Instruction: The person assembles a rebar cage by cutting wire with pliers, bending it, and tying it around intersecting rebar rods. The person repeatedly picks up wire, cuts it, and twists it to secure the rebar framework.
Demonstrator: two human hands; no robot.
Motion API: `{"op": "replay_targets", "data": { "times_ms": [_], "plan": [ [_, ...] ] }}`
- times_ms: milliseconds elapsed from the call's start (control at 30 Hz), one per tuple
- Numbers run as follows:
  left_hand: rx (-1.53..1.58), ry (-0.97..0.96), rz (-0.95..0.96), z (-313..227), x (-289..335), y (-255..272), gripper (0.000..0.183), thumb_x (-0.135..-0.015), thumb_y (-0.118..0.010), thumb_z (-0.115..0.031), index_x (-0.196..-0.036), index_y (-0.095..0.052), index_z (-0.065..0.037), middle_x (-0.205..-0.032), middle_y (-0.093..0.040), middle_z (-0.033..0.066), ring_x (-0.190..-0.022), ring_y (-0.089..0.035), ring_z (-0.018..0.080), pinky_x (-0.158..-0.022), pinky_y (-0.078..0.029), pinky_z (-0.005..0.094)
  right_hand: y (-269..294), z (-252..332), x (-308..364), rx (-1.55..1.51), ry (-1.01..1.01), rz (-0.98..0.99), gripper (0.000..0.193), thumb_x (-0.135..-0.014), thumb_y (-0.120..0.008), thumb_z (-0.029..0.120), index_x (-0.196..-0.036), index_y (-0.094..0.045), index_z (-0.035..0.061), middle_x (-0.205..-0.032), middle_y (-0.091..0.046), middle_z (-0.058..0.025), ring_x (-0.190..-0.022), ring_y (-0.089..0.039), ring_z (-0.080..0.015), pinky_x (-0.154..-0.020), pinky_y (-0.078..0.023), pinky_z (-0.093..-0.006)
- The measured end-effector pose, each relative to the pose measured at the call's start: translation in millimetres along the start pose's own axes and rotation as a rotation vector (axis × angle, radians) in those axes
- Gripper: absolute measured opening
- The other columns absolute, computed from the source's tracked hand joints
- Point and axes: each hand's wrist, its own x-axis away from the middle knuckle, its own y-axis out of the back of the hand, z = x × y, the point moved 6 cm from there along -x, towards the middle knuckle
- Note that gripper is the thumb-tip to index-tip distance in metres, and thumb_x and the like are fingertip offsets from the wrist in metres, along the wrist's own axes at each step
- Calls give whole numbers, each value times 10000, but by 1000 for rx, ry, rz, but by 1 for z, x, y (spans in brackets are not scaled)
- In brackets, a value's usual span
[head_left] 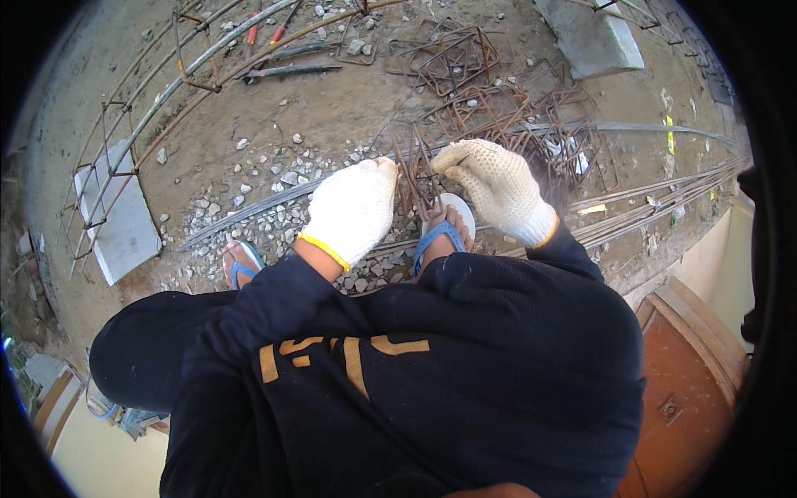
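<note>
My left hand (353, 212), in a white knit glove with a yellow cuff edge, is closed in front of my body, thumb and fingers pressed together. Whatever it pinches is too small to make out. Across from it, my right hand (496, 184) wears a dirtier knit glove, its fingers curled toward the thumb; what lies in them, if anything, is hidden. Rusty bent steel bars (418, 178) stand in the gap between the two hands, just above my sandalled foot (447, 228). I cannot tell whether either hand touches these bars.
A pile of rusty rebar stirrups (452, 62) lies ahead. Long thin rods (664, 203) run off to the right. A rebar cage (124, 137) arcs on the left, by a concrete slab (124, 220). Red-handled tools (278, 33) lie farther off. Gravel (286, 178) surrounds my feet.
</note>
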Motion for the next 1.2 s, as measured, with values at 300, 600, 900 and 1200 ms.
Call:
{"op": "replay_targets", "data": {
  "times_ms": [300, 600, 900, 1200],
  "plan": [
    [-33, 37, 98, -5, 1, 40, 164, -867, -607, -206, -878, -639, -46, -716, -627, 177, -714, -649, 388, -633, -512, 477, -1, 15, -15, -4, -4, 142, 166, -876, -667, 143, -1032, -696, 97, -1142, -687, -118, -1075, -658, -321, -884, -534, -386],
    [-564, -491, 99, -75, -5, 124, 300, -824, -617, -176, -1109, -648, -88, -785, -632, 27, -751, -659, 214, -606, -523, 396, -11, 39, -14, -193, 425, 382, 262, -865, -683, 230, -1087, -679, 91, -1259, -613, -159, -1099, -630, -363, -956, -516, -435],
    [141, -617, -920, -58, -32, 165, 340, -753, -766, -68, -1074, -655, -56, -1093, -674, 86, -1116, -630, 272, -997, -497, 428, 30, 35, -23, -77, 318, -44, 184, -864, -700, 213, -991, -756, 92, -1027, -720, -84, -959, -690, -268, -833, -549, -344],
    [478, 6, -131, -24, -35, 20, 466, -807, -815, -228, -1189, -676, -2, -1015, -742, 149, -904, -725, 199, -819, -547, 313, 32, 17, -24, -45, 169, -119, 174, -860, -716, 221, -952, -754, 77, -939, -692, -86, -845, -666, -274, -731, -532, -350]
  ]
}}
